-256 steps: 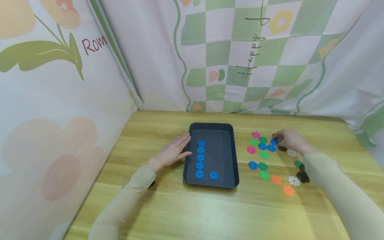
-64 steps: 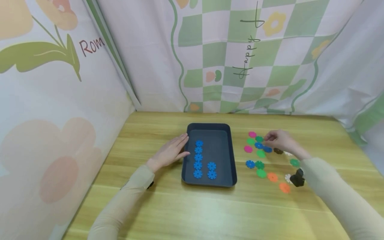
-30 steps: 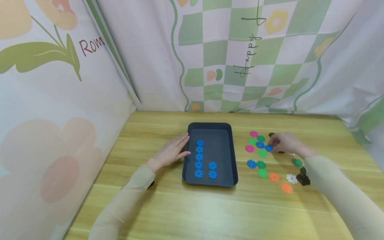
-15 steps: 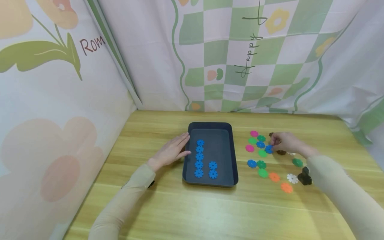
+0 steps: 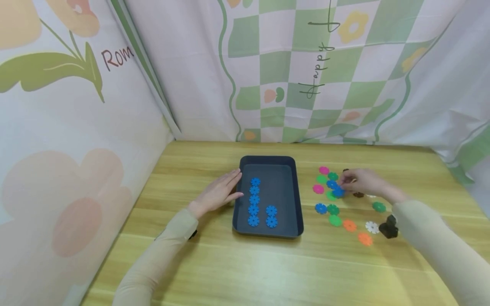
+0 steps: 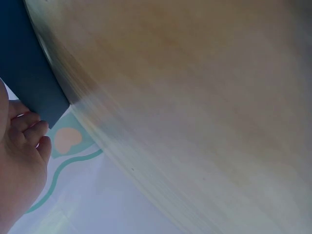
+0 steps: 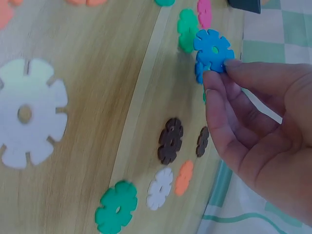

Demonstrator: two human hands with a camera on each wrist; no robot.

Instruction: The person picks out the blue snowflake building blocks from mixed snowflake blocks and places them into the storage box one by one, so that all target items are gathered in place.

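In the right wrist view, my right hand [image 7: 263, 112] pinches a blue snowflake disc [image 7: 212, 46] between thumb and fingertips, raised off the table. In the head view the right hand [image 5: 363, 182] hovers over loose discs, with the held blue disc [image 5: 338, 192] partly over a light green one. My left hand [image 5: 218, 193] rests its extended fingers against the left rim of a dark grey tray [image 5: 283, 229]. Inside the tray lies a column of several blue discs [image 5: 254, 199], and to its right two more blue discs [image 5: 272, 216].
Loose discs lie right of the tray, among them pink [image 5: 318, 189], green [image 5: 333, 209], orange [image 5: 349, 225], white [image 5: 372, 227] and dark brown [image 7: 170, 141]. Another blue disc [image 5: 321, 208] lies near the tray. A patterned curtain [image 5: 283, 76] hangs behind the wooden table [image 5: 229, 272].
My right hand has laid a second blue disc in the tray's right column since the oldest frame, then returned to the loose pieces. It now lifts another blue disc leftward. The left hand stays put.
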